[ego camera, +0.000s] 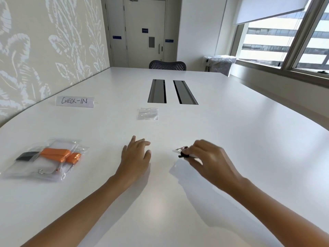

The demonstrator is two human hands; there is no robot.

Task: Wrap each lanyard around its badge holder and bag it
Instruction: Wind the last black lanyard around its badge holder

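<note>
Now the right hand point(204, 155) pinches a blurred badge holder point(176, 150) wound with a black lanyard point(183, 154) over the white table point(231, 122). To its left, the left hand point(136, 154) is open, fingers relaxed. An empty bag point(147, 114) lies farther off; filled bags point(44, 157) sit near left.

Two bare arms fill the lower view from the head camera: the left forearm point(80, 207) and the right forearm point(267, 202), uncovered along all their visible length. Both are slender and taper to narrow wrists. The left hand point(136, 154) shows sharply, its fingers point(142, 142) long and slim. The right hand point(208, 157) is smeared by blur, its finer details lost.
</note>
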